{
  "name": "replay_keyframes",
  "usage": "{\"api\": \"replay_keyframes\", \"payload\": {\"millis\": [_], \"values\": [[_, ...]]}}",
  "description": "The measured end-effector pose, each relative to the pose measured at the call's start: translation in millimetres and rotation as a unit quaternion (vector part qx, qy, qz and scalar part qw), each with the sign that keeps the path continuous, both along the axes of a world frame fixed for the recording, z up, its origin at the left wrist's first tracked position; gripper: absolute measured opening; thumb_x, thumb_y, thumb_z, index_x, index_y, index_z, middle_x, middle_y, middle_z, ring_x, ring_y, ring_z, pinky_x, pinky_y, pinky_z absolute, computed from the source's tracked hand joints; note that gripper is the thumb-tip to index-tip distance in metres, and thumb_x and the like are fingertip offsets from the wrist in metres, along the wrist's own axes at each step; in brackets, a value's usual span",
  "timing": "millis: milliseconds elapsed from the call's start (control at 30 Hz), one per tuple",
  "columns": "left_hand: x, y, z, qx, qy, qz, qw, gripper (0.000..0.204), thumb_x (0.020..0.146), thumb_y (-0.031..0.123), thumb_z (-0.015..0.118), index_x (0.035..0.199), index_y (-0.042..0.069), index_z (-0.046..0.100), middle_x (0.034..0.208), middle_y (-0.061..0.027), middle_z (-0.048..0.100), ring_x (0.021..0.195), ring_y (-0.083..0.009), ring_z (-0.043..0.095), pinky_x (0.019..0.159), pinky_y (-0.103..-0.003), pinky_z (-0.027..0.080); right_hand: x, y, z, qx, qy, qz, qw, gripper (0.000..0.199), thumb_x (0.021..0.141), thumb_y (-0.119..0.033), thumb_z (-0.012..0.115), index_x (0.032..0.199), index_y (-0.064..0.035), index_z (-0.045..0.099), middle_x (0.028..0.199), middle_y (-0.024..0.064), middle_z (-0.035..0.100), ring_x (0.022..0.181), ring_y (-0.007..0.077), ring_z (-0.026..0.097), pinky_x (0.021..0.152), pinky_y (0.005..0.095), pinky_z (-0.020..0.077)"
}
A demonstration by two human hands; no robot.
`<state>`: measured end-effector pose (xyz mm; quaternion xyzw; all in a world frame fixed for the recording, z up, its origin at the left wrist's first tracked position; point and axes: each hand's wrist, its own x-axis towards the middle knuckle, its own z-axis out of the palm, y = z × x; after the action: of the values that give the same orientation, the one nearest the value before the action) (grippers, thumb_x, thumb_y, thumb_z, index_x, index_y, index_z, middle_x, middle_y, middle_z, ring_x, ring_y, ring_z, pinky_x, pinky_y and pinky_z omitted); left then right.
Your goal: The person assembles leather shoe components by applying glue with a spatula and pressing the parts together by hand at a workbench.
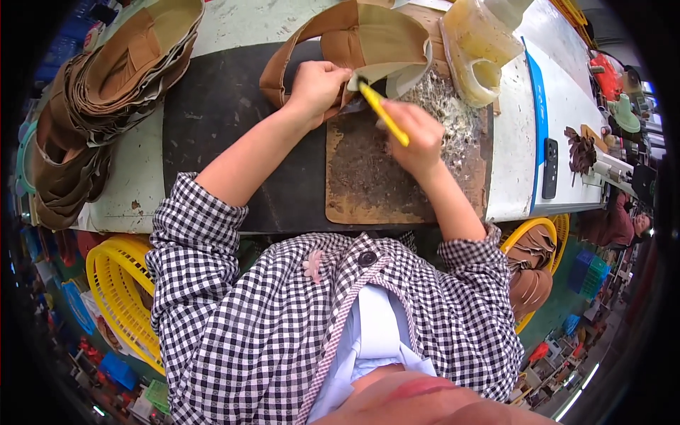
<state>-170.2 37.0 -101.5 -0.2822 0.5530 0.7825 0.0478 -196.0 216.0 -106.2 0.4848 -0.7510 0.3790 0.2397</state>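
A looped brown shoe upper [340, 42] with a pale tan lining stands on the work table, at the far edge of the black mat. My left hand [316, 88] is closed on its near edge, thumb and fingers pinching the material. In my right hand [416, 134] is a brush with a yellow handle [386, 117], held like a pen. Its dark tip touches the pale edge of the upper, just right of my left fingertips. Under my right hand lies a worn brown board [375, 177], crusted with whitish residue at its far right.
Stacked brown uppers [127, 78] fill the table's left. A glue-coated yellowish container [474, 53] stands beyond the board. Farther right are a blue strip [537, 120] and a black remote-like device [550, 168]. Yellow baskets [117, 276] flank me below; another person [613, 223] is at the far right.
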Motion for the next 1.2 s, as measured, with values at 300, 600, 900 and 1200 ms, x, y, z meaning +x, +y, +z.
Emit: {"api": "replay_keyframes", "payload": {"millis": [300, 600, 900, 1200], "values": [[-3.9, 1.3, -3.9, -0.027, 0.006, 0.026, 0.999, 0.012, 0.082, 0.012, 0.055, 0.073, 0.003, 0.055, 0.061, -0.0019, 0.054, 0.047, -0.0086, 0.049, 0.041, -0.022, 0.039, 9.6, -0.8, 1.1, 0.012, 0.003, 0.035, 0.999, 0.024, 0.064, -0.001, 0.063, 0.088, -0.0021, 0.060, 0.076, 0.0100, 0.061, 0.063, 0.0224, 0.060, 0.053, 0.0292, 0.0486], [-3.2, 4.1, -5.2, -0.026, 0.044, 0.041, 0.998, 0.017, 0.080, 0.010, 0.058, 0.067, 0.000, 0.056, 0.054, -0.0011, 0.050, 0.043, -0.0073, 0.044, 0.037, -0.024, 0.034, -11.8, -5.0, 2.4, -0.031, 0.002, -0.003, 1.000, 0.022, 0.067, 0.005, 0.061, 0.088, -0.0003, 0.061, 0.076, 0.0133, 0.063, 0.063, 0.0241, 0.061, 0.056, 0.0282, 0.0492], [-5.2, 0.9, -11.9, -0.034, 0.038, 0.030, 0.998, 0.018, 0.080, 0.011, 0.057, 0.064, 0.002, 0.055, 0.049, -0.0009, 0.047, 0.036, -0.0080, 0.040, 0.032, -0.025, 0.029, -28.3, 4.7, 16.1, -0.003, 0.034, -0.032, 0.999, 0.022, 0.062, 0.002, 0.062, 0.083, -0.0056, 0.063, 0.071, 0.0084, 0.061, 0.062, 0.0229, 0.059, 0.055, 0.0301, 0.0482], [-6.8, -3.2, -2.7, -0.320, 0.088, -0.100, 0.938, 0.020, 0.079, 0.017, 0.055, 0.073, -0.001, 0.061, 0.061, -0.0108, 0.060, 0.053, -0.0187, 0.058, 0.049, -0.032, 0.042, -41.4, 12.5, 7.1, -0.040, -0.081, 0.042, 0.995, 0.015, 0.067, 0.005, 0.057, 0.076, -0.0050, 0.064, 0.072, 0.0090, 0.063, 0.064, 0.0225, 0.061, 0.057, 0.0298, 0.0487]]}}
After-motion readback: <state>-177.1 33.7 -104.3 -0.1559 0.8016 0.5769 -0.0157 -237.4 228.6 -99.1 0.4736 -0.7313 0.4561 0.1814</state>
